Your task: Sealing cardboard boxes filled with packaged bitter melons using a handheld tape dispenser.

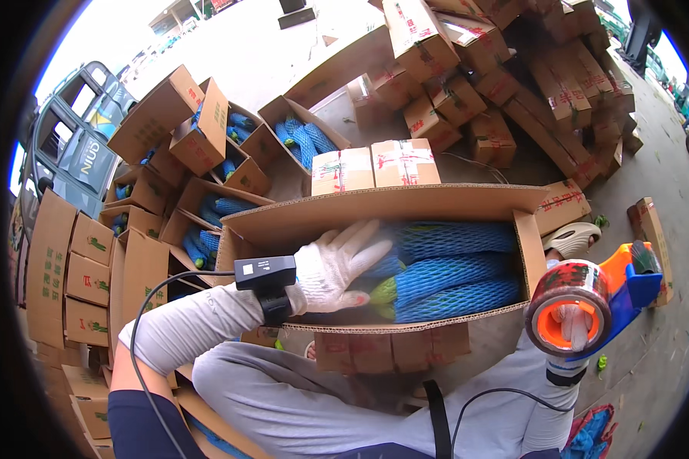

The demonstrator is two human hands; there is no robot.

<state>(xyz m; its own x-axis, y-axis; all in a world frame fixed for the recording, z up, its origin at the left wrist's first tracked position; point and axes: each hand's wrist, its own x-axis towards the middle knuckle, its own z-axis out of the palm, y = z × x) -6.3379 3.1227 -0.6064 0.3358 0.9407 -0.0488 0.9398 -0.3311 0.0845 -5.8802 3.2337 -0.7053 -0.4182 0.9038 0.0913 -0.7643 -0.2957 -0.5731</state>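
Note:
An open cardboard box point(379, 202) lies across in front of me, holding several green vegetables in blue foam nets point(459, 278). My left hand point(344, 267), in a whitish work glove, reaches into the left part of the box with its fingers spread, palm over or against the netted vegetables; whether it touches them is hard to tell. To the right of the box, my right hand point(574, 327) grips an orange and blue tape dispenser point(628, 292), its gloved fingers showing through the core of the tape roll point(568, 287).
Open boxes of netted vegetables point(304, 137) stand at the upper left. Taped cartons point(405, 163) lie just beyond my box, and a large pile point(568, 86) fills the upper right. Stacked cartons point(86, 281) stand at left. A vehicle point(74, 137) is behind them. Cables run from both wrists.

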